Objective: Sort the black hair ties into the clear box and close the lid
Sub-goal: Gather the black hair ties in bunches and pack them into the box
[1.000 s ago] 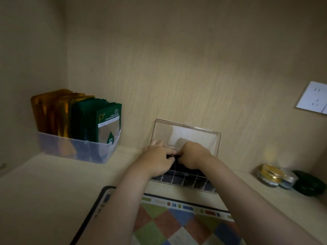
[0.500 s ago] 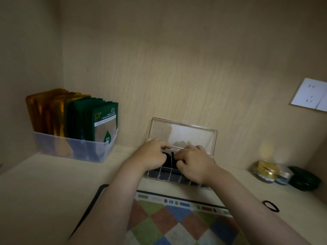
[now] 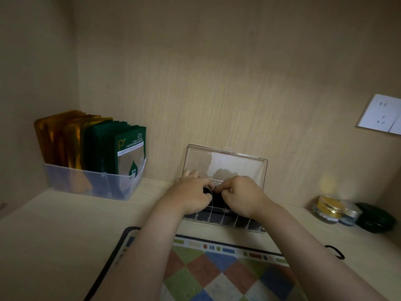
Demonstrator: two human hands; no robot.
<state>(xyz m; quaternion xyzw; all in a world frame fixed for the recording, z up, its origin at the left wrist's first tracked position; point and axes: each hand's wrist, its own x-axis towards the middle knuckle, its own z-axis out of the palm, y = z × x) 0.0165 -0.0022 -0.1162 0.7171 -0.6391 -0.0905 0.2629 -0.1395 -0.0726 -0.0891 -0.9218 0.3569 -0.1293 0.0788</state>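
The clear box (image 3: 225, 222) stands against the back wall with its lid (image 3: 225, 164) upright and open. Its ribbed front shows dark contents inside. My left hand (image 3: 191, 196) and my right hand (image 3: 243, 196) hover close together over the box, fingertips pinched on a thin black hair tie (image 3: 211, 192) between them. Most of that tie and the box's inside are hidden by my hands. Another black hair tie (image 3: 336, 252) lies on the desk at the right, partly behind my right forearm.
A checkered mat (image 3: 217, 268) lies in front of the box. A clear bin (image 3: 91, 183) of gold and green packets stands at the left. Small jars (image 3: 329, 209) and a dark green container (image 3: 375, 218) sit at the right. A wall socket (image 3: 382, 115) is above them.
My hands have stayed over the box, working at the tie; the right hand shifted a little. The view moved, and the loose tie at the right came into sight.
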